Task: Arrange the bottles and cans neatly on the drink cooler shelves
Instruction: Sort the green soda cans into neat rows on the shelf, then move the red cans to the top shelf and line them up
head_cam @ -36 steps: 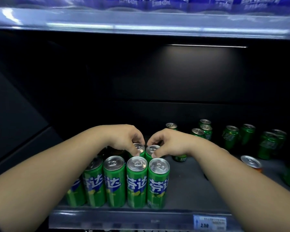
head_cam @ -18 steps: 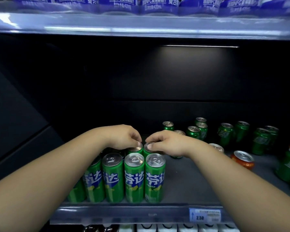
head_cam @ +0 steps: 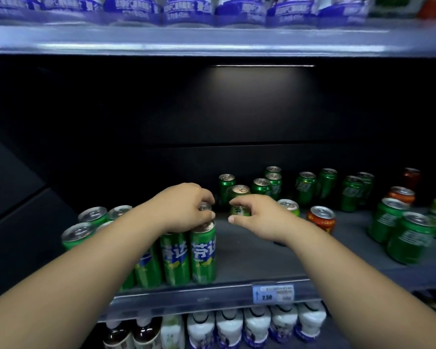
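Tall green cans (head_cam: 203, 253) stand in rows at the front left of the dark shelf (head_cam: 257, 260). My left hand (head_cam: 186, 207) is closed from above on the silver top of a tall green can (head_cam: 205, 206) in the second row, right behind the front-right can. My right hand (head_cam: 257, 216) hovers just to the right with thumb and fingers apart, holding nothing. Between its fingers shows a short green can (head_cam: 240, 195) standing just behind the hand. My left forearm covers part of the tall cans' rows.
Short green cans (head_cam: 305, 187) stand scattered along the back and right of the shelf, with red cans (head_cam: 321, 219) among them. A price tag (head_cam: 273, 294) sits on the shelf rail. White bottles (head_cam: 257, 328) fill the shelf below, purple-labelled bottles (head_cam: 186, 8) the one above.
My right hand has come off the tall can's top, opened and moved right towards the short green can. My left hand stays on its can. The view has shifted right and down.
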A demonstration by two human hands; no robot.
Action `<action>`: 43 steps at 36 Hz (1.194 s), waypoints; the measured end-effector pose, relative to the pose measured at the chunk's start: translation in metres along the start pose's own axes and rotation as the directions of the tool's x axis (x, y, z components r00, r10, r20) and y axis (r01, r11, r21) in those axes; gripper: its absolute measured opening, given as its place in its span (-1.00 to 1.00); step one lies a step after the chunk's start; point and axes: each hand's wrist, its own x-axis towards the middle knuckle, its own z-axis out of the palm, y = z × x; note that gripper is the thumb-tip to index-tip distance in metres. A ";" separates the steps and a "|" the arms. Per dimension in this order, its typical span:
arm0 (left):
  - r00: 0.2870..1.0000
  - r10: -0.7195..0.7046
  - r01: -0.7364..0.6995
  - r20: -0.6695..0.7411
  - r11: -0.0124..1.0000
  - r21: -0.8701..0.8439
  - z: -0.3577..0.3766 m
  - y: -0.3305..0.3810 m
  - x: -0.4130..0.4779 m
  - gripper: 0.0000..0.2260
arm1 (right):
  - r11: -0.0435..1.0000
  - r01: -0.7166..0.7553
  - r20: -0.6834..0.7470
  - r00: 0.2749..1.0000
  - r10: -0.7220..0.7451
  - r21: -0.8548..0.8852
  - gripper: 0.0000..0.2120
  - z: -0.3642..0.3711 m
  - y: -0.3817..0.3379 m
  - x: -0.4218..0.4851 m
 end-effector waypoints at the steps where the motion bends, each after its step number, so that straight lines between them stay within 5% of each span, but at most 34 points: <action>1: 1.000 0.007 -0.007 -0.002 1.000 0.011 0.000 0.009 0.001 -0.64 | 1.000 -0.010 -0.004 1.000 0.009 -0.018 -0.48 -0.005 0.005 -0.008; 24: 0.932 0.339 -0.329 0.129 0.940 -0.095 0.100 0.387 0.057 -0.62 | 0.886 -0.448 -0.100 0.893 0.438 -0.119 -0.44 -0.158 0.243 -0.318; 34: 0.987 0.132 -0.116 0.087 0.978 -0.175 0.126 0.388 0.055 -0.65 | 0.913 -0.407 -0.063 0.911 0.407 0.012 -0.47 -0.142 0.269 -0.305; 43: 0.947 -0.306 0.243 -0.101 0.883 -0.401 0.161 0.318 0.056 -0.67 | 0.890 -0.418 -0.122 0.889 0.442 0.180 -0.47 -0.107 0.295 -0.240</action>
